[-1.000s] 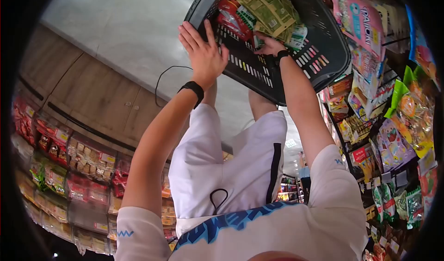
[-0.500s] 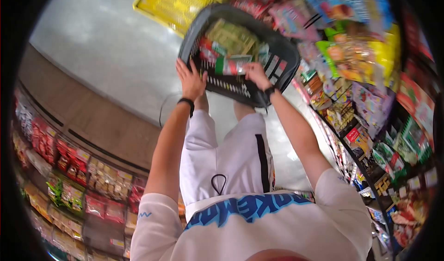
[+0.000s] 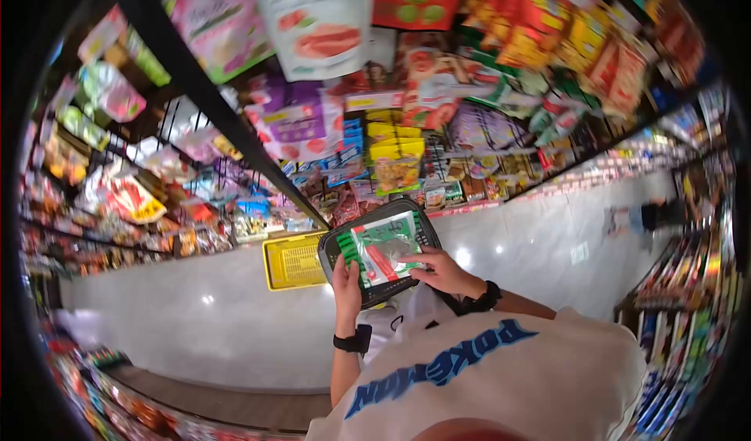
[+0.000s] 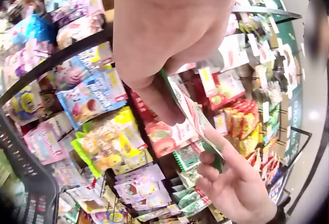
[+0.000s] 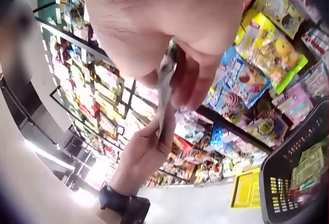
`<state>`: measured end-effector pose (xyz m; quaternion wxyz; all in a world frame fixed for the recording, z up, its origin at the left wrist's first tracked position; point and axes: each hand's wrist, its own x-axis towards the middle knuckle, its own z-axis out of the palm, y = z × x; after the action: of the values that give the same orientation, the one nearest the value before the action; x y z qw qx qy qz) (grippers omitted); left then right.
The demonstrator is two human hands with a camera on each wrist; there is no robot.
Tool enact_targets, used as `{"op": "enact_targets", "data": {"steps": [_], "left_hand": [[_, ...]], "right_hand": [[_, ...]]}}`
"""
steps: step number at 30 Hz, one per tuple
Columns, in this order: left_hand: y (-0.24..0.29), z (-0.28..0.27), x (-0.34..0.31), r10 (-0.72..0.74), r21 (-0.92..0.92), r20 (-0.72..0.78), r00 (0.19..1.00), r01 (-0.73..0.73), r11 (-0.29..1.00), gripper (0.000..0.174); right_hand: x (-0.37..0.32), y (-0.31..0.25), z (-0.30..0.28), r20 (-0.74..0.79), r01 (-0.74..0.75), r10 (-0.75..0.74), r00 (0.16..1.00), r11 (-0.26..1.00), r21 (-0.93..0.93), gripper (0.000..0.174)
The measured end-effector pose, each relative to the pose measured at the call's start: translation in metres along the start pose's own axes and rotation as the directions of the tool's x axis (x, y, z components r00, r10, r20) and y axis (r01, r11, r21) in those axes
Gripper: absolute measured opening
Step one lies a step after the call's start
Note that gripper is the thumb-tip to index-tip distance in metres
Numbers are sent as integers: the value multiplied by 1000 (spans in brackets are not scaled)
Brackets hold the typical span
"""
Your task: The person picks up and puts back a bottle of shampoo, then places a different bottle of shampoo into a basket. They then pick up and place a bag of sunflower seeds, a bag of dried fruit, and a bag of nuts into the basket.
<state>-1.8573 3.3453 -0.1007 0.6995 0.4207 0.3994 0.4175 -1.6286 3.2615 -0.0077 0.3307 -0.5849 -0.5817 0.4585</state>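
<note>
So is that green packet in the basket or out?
Out: left hand and right hand pinch the green packet above the basket, clear of it.

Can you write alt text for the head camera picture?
The left hand and right hand hold a green-and-white packet by its sides over a dark basket. A yellow basket stands on the floor beside it, below shelves crowded with colourful snack packets.

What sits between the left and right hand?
A green-and-white snack packet, pinched by left hand and right hand; the head view shows it, in front of the dark basket.
</note>
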Motion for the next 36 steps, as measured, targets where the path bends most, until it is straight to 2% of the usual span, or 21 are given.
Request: {"op": "enact_targets", "data": {"steps": [1, 3, 6, 8, 9, 11, 13, 14, 16, 19, 22, 23, 25, 27, 30, 31, 32, 33, 34, 35, 36], "left_hand": [[21, 7, 0, -21, 71, 40, 999, 18, 997, 36], [69, 31, 4, -64, 186, 83, 994, 48, 981, 33], [104, 65, 25, 137, 294, 332, 933, -241, 925, 29], [122, 87, 47, 204, 345, 509, 836, -415, 842, 27], [130, 100, 56, 211, 313, 618, 757, -484, 817, 27], [160, 129, 57, 56, 381, 691, 721, -429, 819, 26], [188, 168, 51, 4, 238, 747, 665, -273, 932, 24], [185, 176, 58, 54, 262, 774, 631, -398, 879, 23], [186, 194, 59, 65, 271, 794, 604, -447, 852, 22], [179, 206, 64, -5, 350, 800, 599, -460, 816, 21], [168, 224, 71, -47, 448, 804, 593, -552, 703, 19], [160, 233, 70, 5, 381, 810, 586, -533, 756, 16], [153, 260, 68, 183, 272, 843, 505, -695, 666, 16], [137, 284, 77, 20, 309, 794, 607, -433, 847, 17], [94, 318, 111, 98, 350, 687, 720, -446, 824, 13], [85, 331, 121, 141, 345, 647, 750, -452, 822, 11], [87, 347, 124, -22, 401, 524, 852, -224, 888, 17], [80, 359, 136, -51, 363, 474, 879, -142, 921, 19], [69, 369, 152, -83, 317, 426, 901, -62, 946, 21], [60, 380, 164, -120, 263, 380, 917, 17, 965, 24], [55, 394, 172, -89, 42, 376, 922, 78, 996, 26]], "right_hand": [[-15, 9, -2, -5, 21, -20, 1000, 997, 70, 44], [-45, -12, -20, -29, 64, -65, 997, 997, -45, 44], [-89, -8, -36, -286, 167, -116, 951, 972, 163, 45], [-113, -12, -51, -415, 137, -67, 907, 980, 141, 49], [-122, -24, -56, -486, 148, -71, 871, 982, 122, 50], [-139, -34, -63, -610, 98, -103, 786, 994, -42, 51], [-146, -48, -72, -710, 79, -184, 679, 981, -178, 45], [-147, -48, -73, -752, 96, -215, 624, 975, -199, 43], [-144, -51, -82, -814, 124, -284, 506, 958, -257, 38], [-132, -58, -96, -824, 132, -252, 508, 968, -215, 37], [-122, -53, -116, -769, 147, -206, 606, 978, -146, 44], [-118, -54, -124, -749, 156, -194, 633, 980, -121, 45], [-110, -35, -141, -735, 176, -153, 661, 983, -46, 43], [-100, -15, -169, -595, 204, -54, 802, 961, 187, 34], [-70, 36, -212, -603, 90, 128, 787, 943, 319, 22], [-62, 39, -229, -621, 111, 106, 777, 947, 301, 20], [-52, 43, -247, -638, 132, 86, 765, 949, 286, 19], [-40, 47, -266, -656, 156, 63, 752, 950, 270, 18], [-28, 63, -286, -655, 61, 59, 753, 985, 159, 19], [-12, 74, -301, -691, 180, 6, 723, 964, 197, 21], [6, 100, -316, -696, 164, -11, 718, 974, 154, 22]]}}
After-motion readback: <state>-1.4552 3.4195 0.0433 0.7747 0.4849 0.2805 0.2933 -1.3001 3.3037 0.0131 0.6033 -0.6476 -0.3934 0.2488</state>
